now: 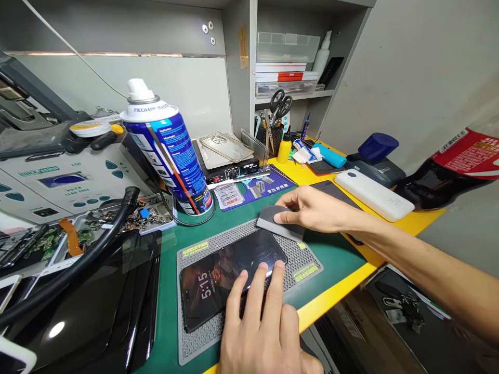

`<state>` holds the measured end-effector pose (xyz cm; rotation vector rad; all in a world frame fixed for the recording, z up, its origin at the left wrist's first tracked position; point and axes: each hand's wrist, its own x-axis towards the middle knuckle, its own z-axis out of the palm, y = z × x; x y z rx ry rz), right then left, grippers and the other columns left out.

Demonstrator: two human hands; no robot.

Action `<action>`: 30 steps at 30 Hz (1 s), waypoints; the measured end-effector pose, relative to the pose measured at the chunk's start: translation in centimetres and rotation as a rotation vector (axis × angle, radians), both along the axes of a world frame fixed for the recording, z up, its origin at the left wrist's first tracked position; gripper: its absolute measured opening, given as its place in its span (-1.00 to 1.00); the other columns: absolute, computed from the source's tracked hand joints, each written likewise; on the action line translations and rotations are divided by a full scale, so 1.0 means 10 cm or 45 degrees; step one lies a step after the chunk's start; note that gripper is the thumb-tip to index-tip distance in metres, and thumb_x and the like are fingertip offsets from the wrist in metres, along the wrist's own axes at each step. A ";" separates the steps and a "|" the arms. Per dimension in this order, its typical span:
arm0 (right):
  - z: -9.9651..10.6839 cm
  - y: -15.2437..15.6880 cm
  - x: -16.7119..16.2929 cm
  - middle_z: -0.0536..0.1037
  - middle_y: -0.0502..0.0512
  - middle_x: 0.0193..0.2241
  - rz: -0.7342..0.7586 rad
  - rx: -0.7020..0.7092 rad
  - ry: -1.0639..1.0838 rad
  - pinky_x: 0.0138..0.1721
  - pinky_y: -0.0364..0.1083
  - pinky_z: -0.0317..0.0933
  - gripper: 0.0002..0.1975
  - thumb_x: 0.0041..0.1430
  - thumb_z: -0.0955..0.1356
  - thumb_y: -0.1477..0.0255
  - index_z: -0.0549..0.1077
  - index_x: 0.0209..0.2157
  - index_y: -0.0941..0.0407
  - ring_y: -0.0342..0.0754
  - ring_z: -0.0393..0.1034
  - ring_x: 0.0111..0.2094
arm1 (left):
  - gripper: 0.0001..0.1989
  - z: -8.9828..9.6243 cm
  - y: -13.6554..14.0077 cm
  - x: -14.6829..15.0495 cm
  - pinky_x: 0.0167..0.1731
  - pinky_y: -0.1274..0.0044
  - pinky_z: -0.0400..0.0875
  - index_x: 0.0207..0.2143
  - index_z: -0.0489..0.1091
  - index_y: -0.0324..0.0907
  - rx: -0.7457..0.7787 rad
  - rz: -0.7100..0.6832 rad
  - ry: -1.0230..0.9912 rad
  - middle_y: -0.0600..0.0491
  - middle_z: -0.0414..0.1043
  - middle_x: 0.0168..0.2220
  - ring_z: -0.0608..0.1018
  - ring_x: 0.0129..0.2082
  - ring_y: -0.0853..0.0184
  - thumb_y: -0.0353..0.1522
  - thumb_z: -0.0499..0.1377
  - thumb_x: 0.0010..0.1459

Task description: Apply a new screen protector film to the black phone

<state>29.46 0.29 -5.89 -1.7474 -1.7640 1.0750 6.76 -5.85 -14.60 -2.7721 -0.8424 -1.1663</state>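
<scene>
A smartphone (228, 259) lies on a grey honeycomb-patterned mat (195, 340), its dark screen lit with "5:15". My left hand (263, 322) rests over the phone's near edge, fingers stretched out and fingertips on the glass. Just beyond the phone's far right end, my right hand (304, 208) grips a dark grey squeegee (268, 217) with a paler lower edge. Its thumb presses on the flat face, and the other fingers are mostly hidden behind it. The squeegee's lower edge is at the mat; whether it touches the mat cannot be made out.
A tall blue spray can (167, 150) stands behind the mat. At left are a hot-air station (70, 171), a black hose (113, 234) and stacked dark panels (89, 306). A white power bank (374, 195) and cola bottle (448, 161) sit right. The yellow desk edge (335, 296) runs nearby.
</scene>
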 end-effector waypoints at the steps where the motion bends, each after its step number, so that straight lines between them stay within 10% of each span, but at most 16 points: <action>1: -0.01 0.01 0.04 0.37 -0.06 -0.53 -0.024 0.007 -0.008 -0.50 -0.12 -0.03 -0.75 0.17 0.40 0.23 0.46 -0.43 0.13 -0.15 0.13 -0.52 | -0.91 0.00 0.00 0.00 0.14 0.15 0.28 -0.51 0.29 -0.14 0.003 -0.003 0.006 -0.12 0.56 0.09 0.61 0.03 0.02 -0.49 0.07 -0.13; 30: -0.01 0.03 0.10 0.32 -0.08 -0.54 -0.151 0.091 0.035 -0.50 -0.11 -0.05 -0.70 0.21 0.40 0.19 0.38 -0.45 0.11 -0.16 0.11 -0.53 | -0.89 -0.07 0.01 0.03 0.14 0.16 0.26 -0.52 0.31 -0.15 0.101 0.002 -0.047 -0.14 0.58 0.05 0.62 0.01 0.02 -0.48 0.07 -0.19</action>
